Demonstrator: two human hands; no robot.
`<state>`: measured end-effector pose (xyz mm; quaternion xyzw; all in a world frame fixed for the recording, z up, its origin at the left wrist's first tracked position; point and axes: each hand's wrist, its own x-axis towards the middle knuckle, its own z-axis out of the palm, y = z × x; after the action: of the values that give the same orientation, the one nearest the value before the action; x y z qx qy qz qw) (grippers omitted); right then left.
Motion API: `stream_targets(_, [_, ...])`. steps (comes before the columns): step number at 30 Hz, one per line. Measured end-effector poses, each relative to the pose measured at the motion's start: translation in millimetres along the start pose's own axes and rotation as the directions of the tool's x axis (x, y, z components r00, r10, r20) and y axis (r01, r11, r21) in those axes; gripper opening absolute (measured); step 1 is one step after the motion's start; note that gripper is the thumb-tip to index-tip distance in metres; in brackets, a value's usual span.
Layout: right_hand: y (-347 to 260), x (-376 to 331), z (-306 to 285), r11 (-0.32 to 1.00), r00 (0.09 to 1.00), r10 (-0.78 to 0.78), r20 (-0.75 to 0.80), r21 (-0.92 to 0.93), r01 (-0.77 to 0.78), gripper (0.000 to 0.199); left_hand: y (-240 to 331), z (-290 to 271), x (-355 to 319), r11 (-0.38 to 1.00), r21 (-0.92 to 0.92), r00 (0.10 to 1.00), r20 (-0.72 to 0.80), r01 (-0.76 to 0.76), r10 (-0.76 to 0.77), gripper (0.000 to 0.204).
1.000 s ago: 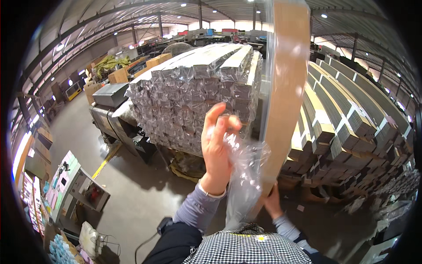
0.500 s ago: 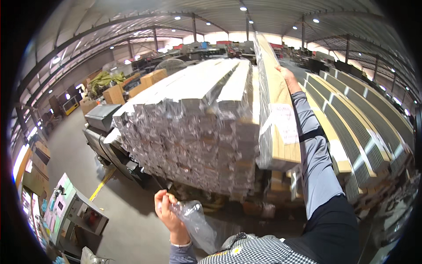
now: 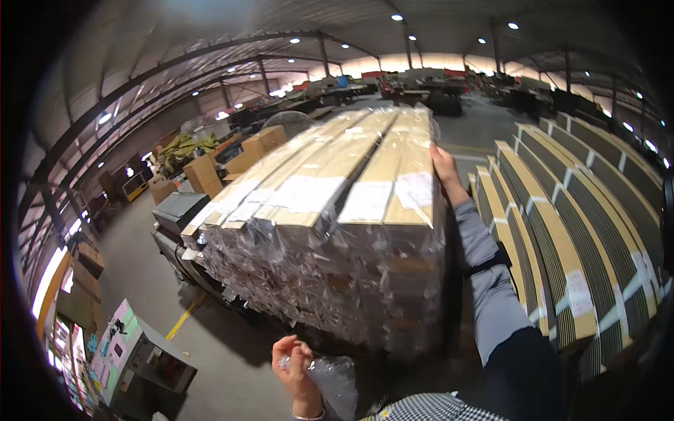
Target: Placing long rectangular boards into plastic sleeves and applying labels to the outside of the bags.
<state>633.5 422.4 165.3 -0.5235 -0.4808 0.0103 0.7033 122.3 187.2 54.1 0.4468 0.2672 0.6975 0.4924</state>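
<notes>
My left hand [image 3: 295, 372], low in front of the stack, has its fingers curled round a crumpled clear plastic bag [image 3: 335, 382] that hangs beside the wrist. With the arm stretched forward, my right hand [image 3: 446, 174] holds the right edge of a plastic-wrapped bundle of long tan boards [image 3: 415, 165], its thumb side at the top edge and some fingers hidden. That bundle lies lengthwise at the right end of the top layer, a white label [image 3: 414, 191] near its front. Below are several layers of wrapped bundles [image 3: 330, 281], their ends facing me.
Strapped stacks of long tan and dark boards [image 3: 562, 231] stand to the right. A black machine [image 3: 181, 210] touches the stack's left side. A grey cabinet with papers [image 3: 144, 361] is at lower left, cardboard boxes [image 3: 203, 174] behind. A yellow line [image 3: 185, 317] marks the floor.
The bundle in my right hand has come down from beside the stack's right side onto its top layer. My left hand still holds the plastic bag. The view has shifted.
</notes>
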Motion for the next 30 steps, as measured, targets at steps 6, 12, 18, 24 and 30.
stream_targets(6, [-210,-142,-29,0.85,0.884,-0.45,-0.124,-0.363,0.382,0.046,29,3,-36,0.984,0.166,0.992,0.115,-0.067,0.048,0.031])
stream_targets(12, [-298,-302,-167,0.547,0.838,-0.527,-0.138,-0.81,0.211,0.037,37,-27,-77,0.994,-0.088,0.959,0.272,-0.062,0.084,0.034])
stream_targets(18, [-272,-359,-272,-0.02,0.967,0.166,-0.194,-0.981,-0.193,0.045,72,-23,-116,0.989,-0.137,0.935,0.341,-0.052,0.096,0.031])
stream_targets(24, [-240,-376,-293,-0.062,0.995,-0.06,-0.074,-0.995,-0.078,0.043,90,28,-146,0.987,-0.158,0.879,0.471,0.007,0.069,0.034])
stream_targets(30, [-339,-455,-284,0.038,0.985,-0.138,-0.101,-0.995,-0.097,0.039,90,40,-156,0.936,-0.326,0.862,0.504,0.13,0.056,0.03])
